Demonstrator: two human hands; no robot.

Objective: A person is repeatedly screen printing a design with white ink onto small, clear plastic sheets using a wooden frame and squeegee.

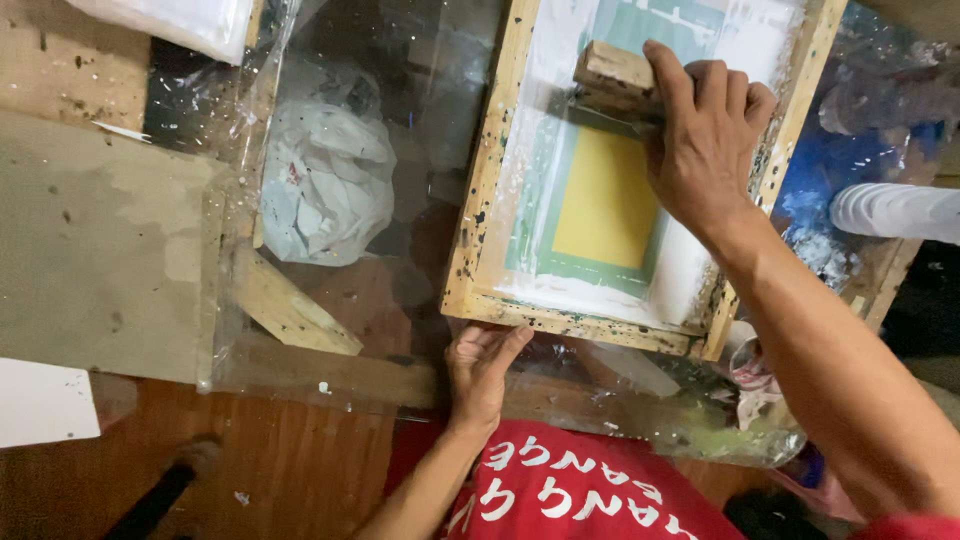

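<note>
A wooden screen-printing frame (488, 170), spattered with paint, lies on a glass-topped table. Its mesh shows a yellow rectangle (606, 200) bordered in green, with white ink around it. My right hand (705, 140) grips a wooden squeegee (612, 78) pressed on the mesh near the frame's far end. My left hand (481, 368) presses its fingers against the frame's near wooden edge, holding it down.
Under the glass lies a crumpled white plastic bag (325, 180) and a wooden brace (290, 312). A cardboard sheet (95, 250) covers the left side. A white sheet corner (40, 400) sits at lower left. A white roll (895, 210) lies at right.
</note>
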